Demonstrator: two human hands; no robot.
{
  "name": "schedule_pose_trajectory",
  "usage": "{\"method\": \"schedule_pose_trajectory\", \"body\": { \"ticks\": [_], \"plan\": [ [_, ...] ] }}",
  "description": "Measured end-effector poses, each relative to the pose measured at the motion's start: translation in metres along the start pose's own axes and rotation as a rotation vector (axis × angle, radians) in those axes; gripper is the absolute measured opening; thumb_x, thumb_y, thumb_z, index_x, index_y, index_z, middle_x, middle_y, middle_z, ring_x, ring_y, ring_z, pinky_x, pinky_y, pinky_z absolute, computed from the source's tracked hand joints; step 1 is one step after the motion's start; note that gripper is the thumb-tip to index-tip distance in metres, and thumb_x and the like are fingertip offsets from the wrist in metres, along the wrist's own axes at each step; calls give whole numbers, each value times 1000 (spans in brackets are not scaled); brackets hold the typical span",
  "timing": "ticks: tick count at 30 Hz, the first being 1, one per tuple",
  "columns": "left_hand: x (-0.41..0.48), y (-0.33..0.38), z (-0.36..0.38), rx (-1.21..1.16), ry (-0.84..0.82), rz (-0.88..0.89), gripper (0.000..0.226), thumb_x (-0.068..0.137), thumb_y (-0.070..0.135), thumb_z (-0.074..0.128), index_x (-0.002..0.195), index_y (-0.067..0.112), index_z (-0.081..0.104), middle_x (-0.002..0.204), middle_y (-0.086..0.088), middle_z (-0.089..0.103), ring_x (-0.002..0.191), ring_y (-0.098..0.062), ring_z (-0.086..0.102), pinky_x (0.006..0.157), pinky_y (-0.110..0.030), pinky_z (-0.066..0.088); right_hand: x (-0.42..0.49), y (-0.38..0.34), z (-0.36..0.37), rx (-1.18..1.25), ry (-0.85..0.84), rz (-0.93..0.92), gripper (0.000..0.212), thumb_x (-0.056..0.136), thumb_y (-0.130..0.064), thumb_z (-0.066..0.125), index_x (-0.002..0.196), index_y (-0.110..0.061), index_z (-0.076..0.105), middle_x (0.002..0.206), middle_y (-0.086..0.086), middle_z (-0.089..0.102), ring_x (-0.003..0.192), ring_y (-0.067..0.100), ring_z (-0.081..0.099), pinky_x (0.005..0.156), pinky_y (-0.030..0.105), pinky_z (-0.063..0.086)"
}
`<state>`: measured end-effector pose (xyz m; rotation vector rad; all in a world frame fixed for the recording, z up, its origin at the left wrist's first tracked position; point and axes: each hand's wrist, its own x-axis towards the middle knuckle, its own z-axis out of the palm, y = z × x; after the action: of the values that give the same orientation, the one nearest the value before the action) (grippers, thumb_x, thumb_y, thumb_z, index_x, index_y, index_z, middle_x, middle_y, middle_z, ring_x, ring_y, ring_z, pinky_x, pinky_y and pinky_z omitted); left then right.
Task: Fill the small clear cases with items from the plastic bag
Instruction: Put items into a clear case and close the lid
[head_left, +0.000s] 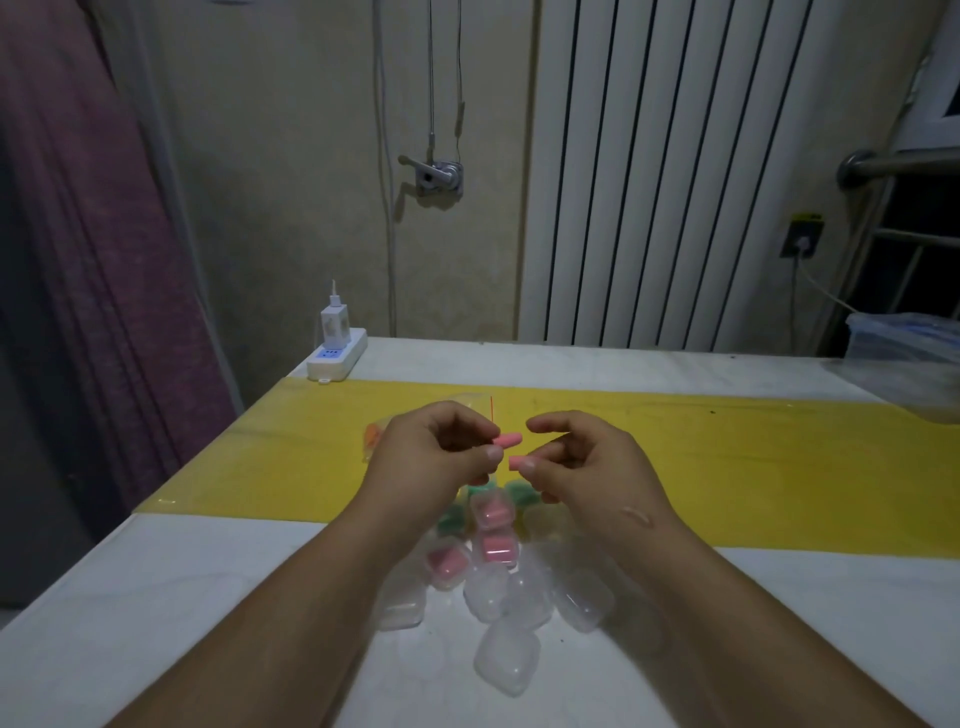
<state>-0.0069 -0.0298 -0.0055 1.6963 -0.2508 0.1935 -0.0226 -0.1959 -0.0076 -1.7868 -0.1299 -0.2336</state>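
Note:
My left hand (441, 457) pinches a pink foam earplug (508, 440) above the yellow strip. My right hand (582, 462) pinches a second pink earplug (517, 462) just below it; the two hands are close but apart. Behind my left hand lies the clear plastic bag (376, 434) with orange items inside and a red seal line. Below my hands, small clear cases cluster on the white table: some hold pink earplugs (493, 545), some green ones (519, 491), and several empty cases (506, 660) lie nearer to me.
A yellow strip (727, 467) crosses the white table (156, 597). A white power strip with a charger (337, 353) sits at the far left corner. A clear lidded container (904, 343) stands at the far right. A radiator and wall rise behind.

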Motion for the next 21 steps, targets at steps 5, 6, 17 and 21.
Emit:
{"method": "schedule_pose_trajectory", "body": {
  "ticks": [5, 6, 17, 21],
  "plan": [
    [-1, 2, 1, 42, -47, -42, 12, 81, 1, 75, 88, 9, 74, 79, -5, 75, 75, -16, 72, 65, -22, 57, -2, 3, 4, 23, -25, -13, 33, 81, -7, 76, 105, -27, 65, 73, 2, 71, 70, 12, 68, 75, 39, 59],
    [-1, 2, 1, 48, -51, -50, 12, 81, 1, 75, 88, 10, 74, 78, -5, 75, 73, -14, 72, 63, -21, 56, -2, 3, 4, 25, -24, -18, 33, 82, -7, 75, 106, -26, 66, 74, 2, 71, 71, 14, 68, 75, 38, 60],
    [8, 15, -31, 589, -278, -84, 17, 74, 25, 83, 75, 16, 69, 66, 7, 66, 61, -6, 57, 64, -26, 49, 1, 10, 4, 48, 5, -17, 15, 83, -6, 73, 88, -21, 75, 83, -4, 77, 81, 18, 73, 78, 35, 60],
    [3, 20, -46, 929, -609, -255, 39, 66, 42, 86, 76, 21, 54, 67, 5, 65, 58, -12, 58, 55, -29, 47, 2, 11, 5, 46, 16, -19, 15, 83, -4, 72, 90, -18, 74, 84, -4, 77, 84, 16, 73, 75, 30, 60]
  ]
}}
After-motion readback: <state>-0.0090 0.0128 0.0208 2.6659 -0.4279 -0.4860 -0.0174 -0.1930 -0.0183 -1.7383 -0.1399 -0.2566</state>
